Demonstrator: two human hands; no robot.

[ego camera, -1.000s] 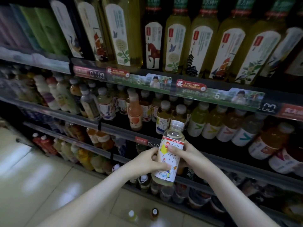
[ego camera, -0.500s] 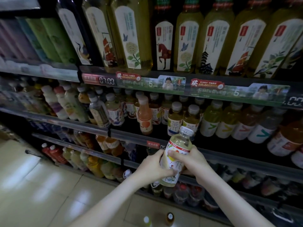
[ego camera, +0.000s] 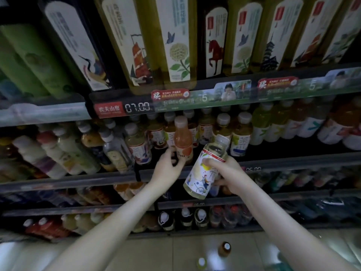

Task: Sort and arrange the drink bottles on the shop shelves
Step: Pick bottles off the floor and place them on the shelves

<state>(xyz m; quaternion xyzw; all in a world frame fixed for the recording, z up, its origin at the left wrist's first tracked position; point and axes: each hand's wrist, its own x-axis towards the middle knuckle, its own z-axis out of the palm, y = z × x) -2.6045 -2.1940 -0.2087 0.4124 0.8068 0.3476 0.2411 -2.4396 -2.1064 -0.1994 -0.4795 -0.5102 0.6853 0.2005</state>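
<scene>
My right hand (ego camera: 227, 176) grips a pale yellow tea bottle (ego camera: 205, 173) with a white illustrated label, tilted with its cap toward the middle shelf (ego camera: 293, 160). My left hand (ego camera: 168, 168) reaches to the shelf and curls its fingers round the base of an orange juice bottle (ego camera: 182, 140) that stands at the front of the row. Right of it stand two pale tea bottles (ego camera: 241, 133) with similar white labels.
Tall tea bottles (ego camera: 175, 42) fill the top shelf above a price strip (ego camera: 138, 108). Mixed small bottles (ego camera: 58, 155) crowd the middle shelf's left part, lower shelves (ego camera: 214, 202) hold more. Two bottles (ego camera: 224, 249) stand on the tiled floor below.
My left hand let go of the tea bottle and moved up-left to the orange bottle on the shelf. The right hand alone now holds the tea bottle, tilted more. The view moved closer.
</scene>
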